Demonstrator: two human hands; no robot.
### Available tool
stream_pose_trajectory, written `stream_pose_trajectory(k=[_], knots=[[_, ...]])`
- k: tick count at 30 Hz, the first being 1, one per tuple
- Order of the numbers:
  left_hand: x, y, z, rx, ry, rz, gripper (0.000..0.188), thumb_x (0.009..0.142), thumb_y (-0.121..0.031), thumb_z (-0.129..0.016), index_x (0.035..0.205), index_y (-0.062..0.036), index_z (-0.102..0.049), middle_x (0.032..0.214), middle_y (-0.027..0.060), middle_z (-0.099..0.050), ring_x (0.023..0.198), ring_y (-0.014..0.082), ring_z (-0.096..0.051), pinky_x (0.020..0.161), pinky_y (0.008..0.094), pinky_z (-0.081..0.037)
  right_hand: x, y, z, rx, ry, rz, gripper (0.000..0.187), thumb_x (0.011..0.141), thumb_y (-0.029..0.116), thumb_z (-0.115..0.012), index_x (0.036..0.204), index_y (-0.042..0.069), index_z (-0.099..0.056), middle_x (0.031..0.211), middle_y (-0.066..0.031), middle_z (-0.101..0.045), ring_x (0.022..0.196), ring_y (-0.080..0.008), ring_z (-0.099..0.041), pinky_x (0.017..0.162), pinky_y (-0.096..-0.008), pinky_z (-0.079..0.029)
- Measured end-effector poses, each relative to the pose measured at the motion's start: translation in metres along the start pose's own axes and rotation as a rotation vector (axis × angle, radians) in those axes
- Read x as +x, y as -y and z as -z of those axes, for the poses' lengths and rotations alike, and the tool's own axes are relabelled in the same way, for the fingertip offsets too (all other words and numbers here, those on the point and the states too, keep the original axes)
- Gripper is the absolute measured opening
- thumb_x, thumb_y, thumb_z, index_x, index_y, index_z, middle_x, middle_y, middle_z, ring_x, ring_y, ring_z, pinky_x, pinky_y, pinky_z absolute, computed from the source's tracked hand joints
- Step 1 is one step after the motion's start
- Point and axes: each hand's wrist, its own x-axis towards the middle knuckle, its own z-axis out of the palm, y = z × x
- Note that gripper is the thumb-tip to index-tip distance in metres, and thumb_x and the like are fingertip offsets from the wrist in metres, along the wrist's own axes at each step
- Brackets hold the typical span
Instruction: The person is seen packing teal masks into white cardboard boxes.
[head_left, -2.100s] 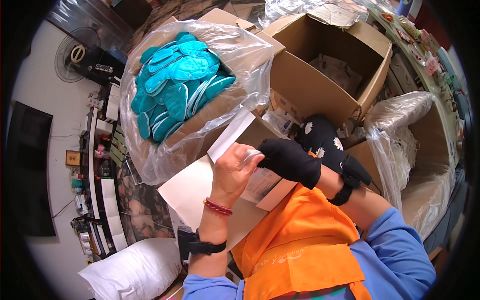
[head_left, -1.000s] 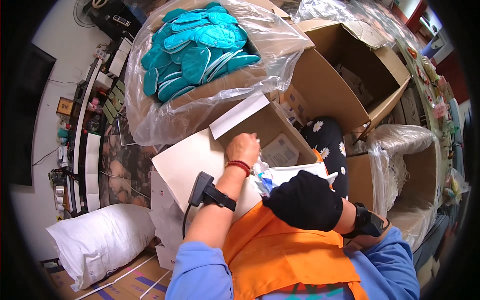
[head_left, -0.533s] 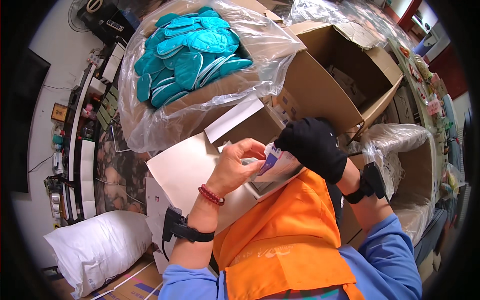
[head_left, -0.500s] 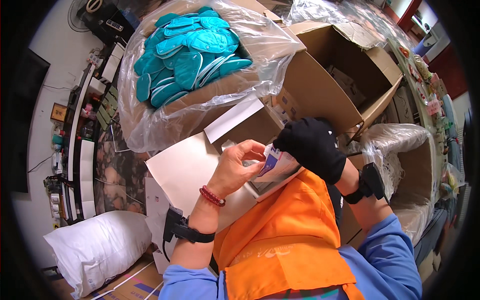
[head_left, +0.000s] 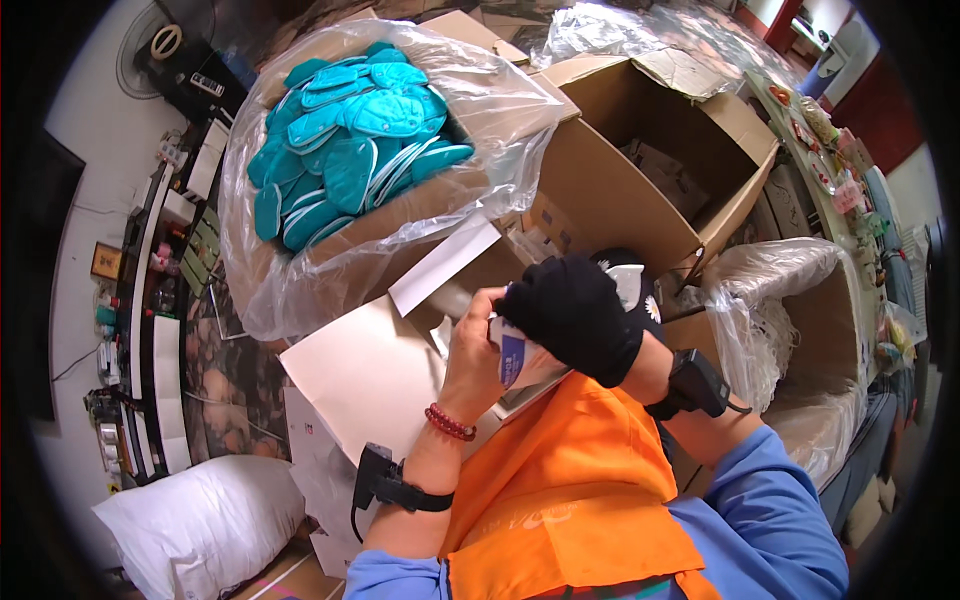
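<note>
In front of my orange apron, a small clear packet (head_left: 512, 358) with purple and white print is between my two hands. My bare left hand (head_left: 472, 355), with a red bead bracelet at the wrist, is closed around its left side. My right hand (head_left: 580, 320), in a black glove, is closed over the packet's upper part and hides much of it. What the packet contains cannot be made out. Beneath both hands is an open white carton (head_left: 370, 355) with its flaps folded out; its inside is mostly hidden.
A plastic-lined box at far left holds a heap of teal fabric pads (head_left: 380, 110). An open cardboard box (head_left: 610, 170) stands at far right. Another plastic-lined box (head_left: 825, 370) is near my right arm. A stuffed white sack (head_left: 205, 520) lies at near left.
Both hands have come closer together, and my left fingers have closed around the packet. My gloved hand has shifted left over it. The whole view has turned slightly.
</note>
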Motion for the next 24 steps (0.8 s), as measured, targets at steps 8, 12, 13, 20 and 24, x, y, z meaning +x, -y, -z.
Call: stream_pose_trajectory(k=[8,12,13,20,24], knots=[[-0.039,0.065,-0.012,-0.580,-0.174,0.230,0.044,0.082,-0.017,-0.075,0.119,-0.0027,-0.057,0.103,0.0074,-0.064,0.089,0.0179,-0.063,0.080,0.0317,-0.051,0.007,0.007,0.003,0.129,0.196,-0.041,0.023,0.078,0.029,-0.071,0.092,0.012,-0.068,0.085,-0.0110,-0.063,0.080,-0.0269,-0.064,0.067,-0.0372,-0.049],[-0.027,0.050,0.021,-1.009,0.007,0.425,0.045,0.104,-0.037,-0.038,0.137,-0.0063,-0.045,0.120,0.0095,-0.058,0.106,0.0232,-0.061,0.097,0.0397,-0.050,-0.009,-0.039,0.026,0.480,-0.349,-0.551,0.080,0.065,0.038,-0.089,0.131,0.005,-0.057,0.113,-0.0167,-0.065,0.106,-0.0334,-0.062,0.091,-0.0394,-0.049],[-0.023,0.062,0.035,-1.169,0.123,0.411,0.047,0.106,-0.036,-0.033,0.143,-0.0058,-0.037,0.131,0.0116,-0.053,0.116,0.0241,-0.057,0.102,0.0402,-0.049,-0.022,-0.047,0.022,0.643,-0.188,-0.693,0.079,0.068,0.037,-0.088,0.132,0.004,-0.056,0.114,-0.0175,-0.065,0.107,-0.0329,-0.063,0.093,-0.0390,-0.049],[-0.006,0.056,0.012,-1.137,0.110,0.257,0.045,0.106,-0.031,-0.040,0.142,-0.0045,-0.040,0.136,0.0111,-0.052,0.122,0.0236,-0.054,0.102,0.0374,-0.049,-0.046,-0.020,0.030,0.272,0.093,-0.662,0.023,0.090,0.025,-0.069,0.107,0.010,-0.069,0.083,-0.0166,-0.070,0.076,-0.0316,-0.070,0.070,-0.0353,-0.055],[-0.005,0.069,0.009,-0.979,0.073,0.403,0.061,0.100,-0.049,-0.047,0.143,-0.0063,-0.043,0.135,0.0116,-0.056,0.122,0.0272,-0.057,0.105,0.0424,-0.047,-0.055,-0.027,0.018,0.384,-0.151,-0.616,0.017,0.078,0.011,-0.076,0.084,0.003,-0.063,0.079,-0.0173,-0.055,0.074,-0.0363,-0.056,0.066,-0.0423,-0.045]])
